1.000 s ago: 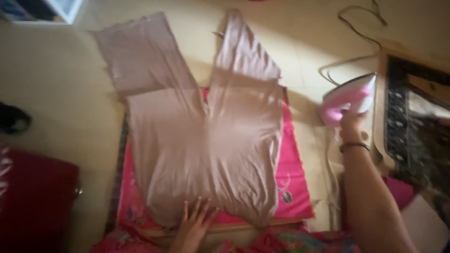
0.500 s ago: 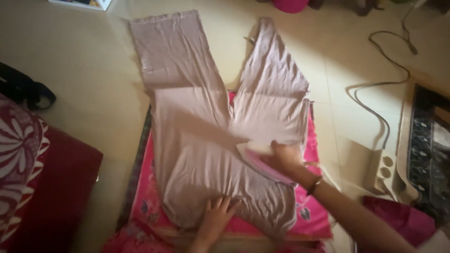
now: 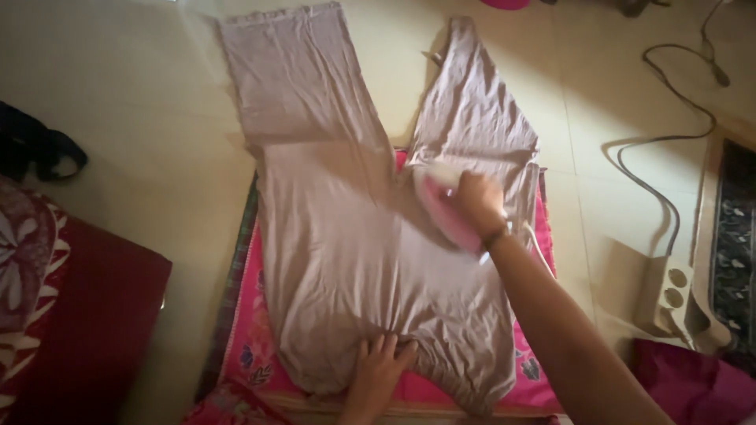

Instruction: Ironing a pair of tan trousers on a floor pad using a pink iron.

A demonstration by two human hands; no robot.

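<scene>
Both of my hands are down on the work: my right hand (image 3: 476, 201) is wrapped closed around the handle of the pink-and-white electric iron (image 3: 441, 206), and my left hand (image 3: 376, 370) lies open, fingers spread flat on the cloth. Largest in view is the pale tiled floor (image 3: 157, 173), and on it the bright pink patterned mat (image 3: 252, 346) that seems to serve as padding under the pressing. Across the mat lies the soft mauve pair of trousers (image 3: 346, 236), waist at the near edge, both legs splaying out to the far side beyond the mat. My left palm pins the waist at the near edge, apparently to keep the fabric taut. Right of centre, the iron sits soleplate-down near the crotch, at the base of the right leg. To the right, a beige power strip (image 3: 669, 295) lies with its dark cable (image 3: 654, 149) trailing far.
</scene>
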